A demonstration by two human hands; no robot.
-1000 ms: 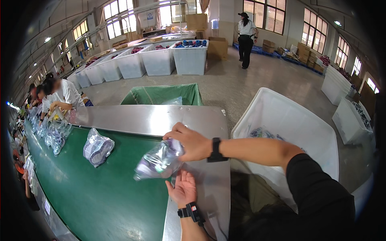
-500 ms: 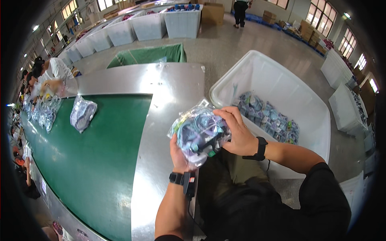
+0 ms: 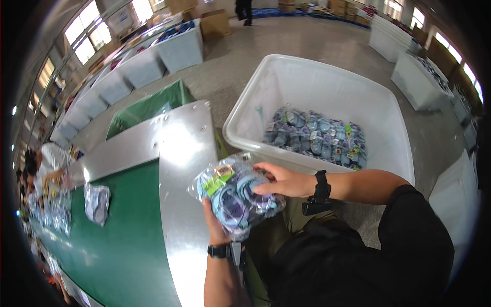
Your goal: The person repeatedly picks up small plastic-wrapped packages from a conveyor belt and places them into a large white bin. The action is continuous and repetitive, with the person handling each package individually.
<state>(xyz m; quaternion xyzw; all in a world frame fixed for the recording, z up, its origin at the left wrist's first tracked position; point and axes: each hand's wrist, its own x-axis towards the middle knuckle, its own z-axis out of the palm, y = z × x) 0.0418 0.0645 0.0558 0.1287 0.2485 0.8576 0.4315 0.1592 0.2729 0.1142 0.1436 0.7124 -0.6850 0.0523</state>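
Both my hands hold one clear plastic bag of blue and purple items (image 3: 231,197) with a green tag, over the metal edge of the conveyor. My left hand (image 3: 214,229) grips it from below. From the right, my right hand (image 3: 283,180) presses on its top. Just to the right stands a large white plastic bin (image 3: 302,77) with several similar bagged packs (image 3: 314,138) lying on its bottom.
A green conveyor belt (image 3: 123,245) with a steel border (image 3: 184,153) runs along the left; a bagged pack (image 3: 96,203) lies on it. A person in white (image 3: 48,169) handles bags at the far left. More white bins (image 3: 179,48) line the back and the right (image 3: 417,77).
The view has swung down and right toward the white bin. The bag has come closer to my body, and my right hand has shifted onto its top.
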